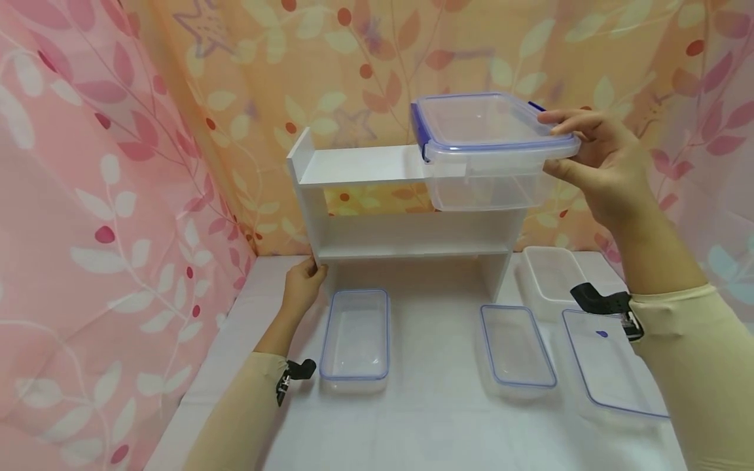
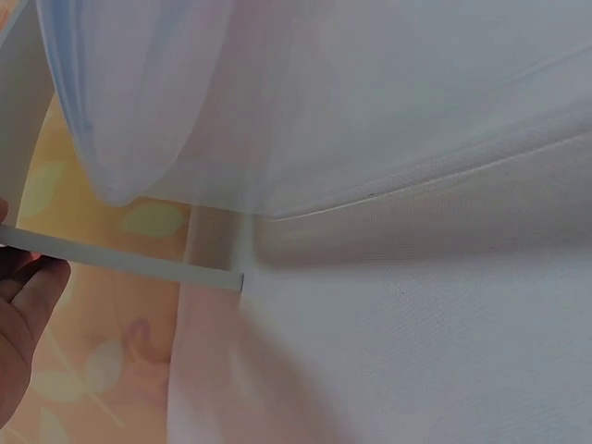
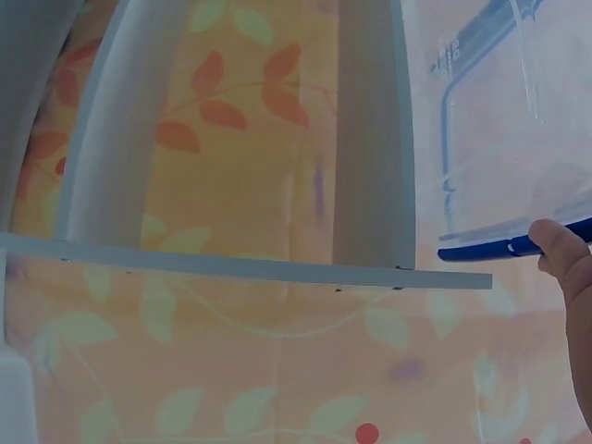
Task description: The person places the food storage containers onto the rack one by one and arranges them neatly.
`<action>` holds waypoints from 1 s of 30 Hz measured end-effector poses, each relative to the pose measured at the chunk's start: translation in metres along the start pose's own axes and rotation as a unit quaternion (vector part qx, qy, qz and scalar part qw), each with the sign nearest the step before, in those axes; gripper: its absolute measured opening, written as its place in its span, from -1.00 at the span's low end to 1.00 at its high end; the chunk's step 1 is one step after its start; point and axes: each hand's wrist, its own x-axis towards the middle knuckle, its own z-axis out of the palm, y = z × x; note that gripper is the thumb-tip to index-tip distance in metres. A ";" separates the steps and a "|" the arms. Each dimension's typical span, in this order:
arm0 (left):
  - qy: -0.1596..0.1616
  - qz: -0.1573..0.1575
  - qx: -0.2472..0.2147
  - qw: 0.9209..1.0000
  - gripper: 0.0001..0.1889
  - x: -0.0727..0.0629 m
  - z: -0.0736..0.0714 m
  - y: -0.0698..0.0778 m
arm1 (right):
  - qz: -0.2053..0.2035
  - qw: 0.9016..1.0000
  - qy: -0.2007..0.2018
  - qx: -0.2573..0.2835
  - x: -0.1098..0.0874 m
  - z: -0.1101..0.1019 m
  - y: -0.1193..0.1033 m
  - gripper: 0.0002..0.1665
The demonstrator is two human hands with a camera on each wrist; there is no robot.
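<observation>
My right hand (image 1: 615, 163) grips the right end of a large clear food container (image 1: 489, 183) with a blue-edged lid, fingers on the lid and thumb at the side below its rim. The container overlaps the right part of the top board of a white two-tier shelf (image 1: 359, 163). In the right wrist view, a fingertip lies at the container's dark blue clip (image 3: 490, 250), beside the shelf's side panel (image 3: 277, 270). Low on the left, my left hand (image 1: 302, 288) pinches the edge of the shelf's left side panel (image 2: 120, 259), with fingers showing on both faces of it.
A blue-rimmed clear container (image 1: 356, 337) stands in front of the shelf at left. Another blue-rimmed container (image 1: 518, 347), a larger one (image 1: 615, 366) and a whitish container (image 1: 550, 275) stand at right. Floral curtains (image 1: 283, 78) hang behind and beside the white-covered table (image 1: 436, 418).
</observation>
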 end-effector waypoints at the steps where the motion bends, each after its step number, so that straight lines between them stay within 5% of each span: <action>1: 0.000 0.002 0.000 1.000 -0.60 0.000 0.000 0.001 | 0.001 1.000 0.001 0.000 0.001 -0.001 0.001 -0.53; 15: -0.004 -0.002 -0.001 1.000 -0.58 0.002 -0.002 0.001 | 0.036 0.999 -0.011 0.013 0.014 -0.007 0.011 -0.50; 30: 0.007 -0.001 0.003 1.000 -0.60 0.002 0.002 -0.002 | 0.075 0.997 -0.016 -0.034 0.026 -0.013 0.015 -0.53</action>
